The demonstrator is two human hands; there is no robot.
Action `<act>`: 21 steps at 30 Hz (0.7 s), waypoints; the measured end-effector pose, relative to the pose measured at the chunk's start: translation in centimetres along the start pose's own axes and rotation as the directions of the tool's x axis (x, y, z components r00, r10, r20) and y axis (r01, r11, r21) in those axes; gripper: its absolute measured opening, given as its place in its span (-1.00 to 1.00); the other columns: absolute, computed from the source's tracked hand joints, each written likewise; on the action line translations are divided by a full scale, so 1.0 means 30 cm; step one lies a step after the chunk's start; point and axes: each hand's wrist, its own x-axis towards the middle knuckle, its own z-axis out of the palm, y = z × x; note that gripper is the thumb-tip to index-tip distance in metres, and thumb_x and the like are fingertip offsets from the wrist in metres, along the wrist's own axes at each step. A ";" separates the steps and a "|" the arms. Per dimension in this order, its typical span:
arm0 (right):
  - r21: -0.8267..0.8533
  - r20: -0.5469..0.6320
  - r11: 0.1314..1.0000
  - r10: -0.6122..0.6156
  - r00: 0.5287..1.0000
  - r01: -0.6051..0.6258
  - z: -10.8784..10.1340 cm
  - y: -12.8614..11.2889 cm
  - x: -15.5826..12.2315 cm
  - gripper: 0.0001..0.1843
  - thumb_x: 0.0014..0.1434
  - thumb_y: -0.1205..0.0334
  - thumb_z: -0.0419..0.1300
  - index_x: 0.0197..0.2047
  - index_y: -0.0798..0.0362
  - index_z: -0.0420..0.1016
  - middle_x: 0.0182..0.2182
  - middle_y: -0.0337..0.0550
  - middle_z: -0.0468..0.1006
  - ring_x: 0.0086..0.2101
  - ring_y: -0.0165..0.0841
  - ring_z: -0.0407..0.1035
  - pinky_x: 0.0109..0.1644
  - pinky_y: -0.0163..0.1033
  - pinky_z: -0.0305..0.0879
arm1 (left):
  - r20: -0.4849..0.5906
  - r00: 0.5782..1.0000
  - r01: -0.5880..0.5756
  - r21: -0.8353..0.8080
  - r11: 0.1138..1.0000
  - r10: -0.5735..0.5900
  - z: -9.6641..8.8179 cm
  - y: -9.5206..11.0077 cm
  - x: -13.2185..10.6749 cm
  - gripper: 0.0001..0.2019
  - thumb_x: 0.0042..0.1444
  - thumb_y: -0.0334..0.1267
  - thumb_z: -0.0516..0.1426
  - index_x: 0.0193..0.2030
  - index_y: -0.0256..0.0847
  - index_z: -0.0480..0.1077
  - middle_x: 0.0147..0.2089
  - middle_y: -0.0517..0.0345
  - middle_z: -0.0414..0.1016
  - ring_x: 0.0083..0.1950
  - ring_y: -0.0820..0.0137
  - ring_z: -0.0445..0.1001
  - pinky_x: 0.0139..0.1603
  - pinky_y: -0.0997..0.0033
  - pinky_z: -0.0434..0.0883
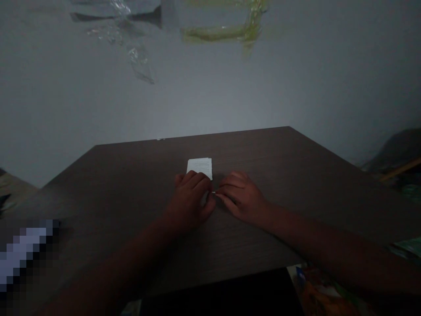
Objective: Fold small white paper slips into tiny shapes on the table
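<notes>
A small white folded paper (200,167) lies near the middle of a dark brown wooden table (131,184). My left hand (190,199) rests on the paper's near edge with curled fingers pressing it down. My right hand (241,195) sits just to the right, fingertips pinched on the paper's near right corner. Both hands cover the near part of the paper, and the two meet at its lower edge. The room is dim.
A grey wall (296,79) stands behind the table, with clear plastic (138,61) and a yellowish plastic piece (226,26) stuck high on it. A blurred patch (23,250) sits at the table's left. Colourful items (315,289) lie below the table's near right edge.
</notes>
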 end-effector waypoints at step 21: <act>0.085 -0.129 0.995 0.060 0.990 -0.049 -0.031 0.000 0.004 -0.86 0.49 0.35 0.23 -0.14 0.02 0.61 -0.25 -0.11 0.67 -0.21 -0.23 0.53 -0.07 -0.03 0.48 | 0.001 0.997 0.069 0.242 0.968 -0.071 -0.025 -0.050 0.003 -0.81 0.13 -0.42 0.19 -0.36 -0.08 0.25 -0.28 0.08 0.51 -0.16 0.15 0.48 -0.07 0.10 0.29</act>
